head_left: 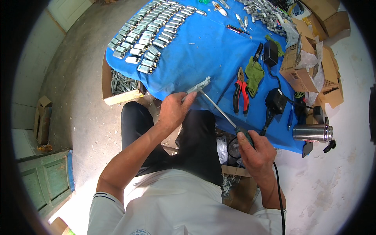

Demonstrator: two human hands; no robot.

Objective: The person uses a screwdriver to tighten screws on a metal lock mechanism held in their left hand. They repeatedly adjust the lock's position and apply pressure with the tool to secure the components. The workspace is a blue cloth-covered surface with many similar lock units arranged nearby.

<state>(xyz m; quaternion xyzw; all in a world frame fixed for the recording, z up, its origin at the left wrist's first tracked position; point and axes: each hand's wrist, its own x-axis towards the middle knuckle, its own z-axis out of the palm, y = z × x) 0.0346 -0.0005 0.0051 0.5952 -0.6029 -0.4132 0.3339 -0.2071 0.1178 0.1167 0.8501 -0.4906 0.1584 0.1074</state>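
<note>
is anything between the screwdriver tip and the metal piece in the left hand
Nothing visible. The screwdriver in the right hand runs bare to the metal piece held by the left hand; its tip meets the piece directly.

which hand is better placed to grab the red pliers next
Right, probably. The red pliers lie on the blue cloth on that side, nearer the right hand, though it holds the long-shafted tool. The left hand is pinning the small metal part.
</note>
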